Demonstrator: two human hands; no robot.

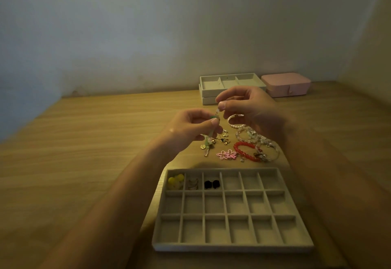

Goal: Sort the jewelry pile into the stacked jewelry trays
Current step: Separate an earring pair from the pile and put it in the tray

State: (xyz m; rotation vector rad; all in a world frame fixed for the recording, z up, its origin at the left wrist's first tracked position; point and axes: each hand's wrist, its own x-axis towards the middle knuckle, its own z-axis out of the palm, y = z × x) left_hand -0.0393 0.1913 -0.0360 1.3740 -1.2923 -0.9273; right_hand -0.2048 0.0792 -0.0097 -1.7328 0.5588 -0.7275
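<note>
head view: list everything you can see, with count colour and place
table: one, light wood, fills the lower view
stacked trays: two, pale grey, far side by the wall
pink box: one, pink, right of the stacked trays
near tray: one, grey-beige, many compartments, nearest the person
yellow pieces: count unclear, yellow, far-left compartment of the near tray
silvery piece: count unclear, silver, second compartment in that far row
black pieces: two, black, third compartment in that far row
jewelry pile: one heap, mixed colours, on the table beyond the near tray
red bead bracelet: one, red, in the pile
pink flower pieces: two, pink, at the pile's near edge
green dangling piece: one, green and pale, pinched by both hands
left hand: fingers pinch the piece lower down
right hand: fingers pinch its top
</note>
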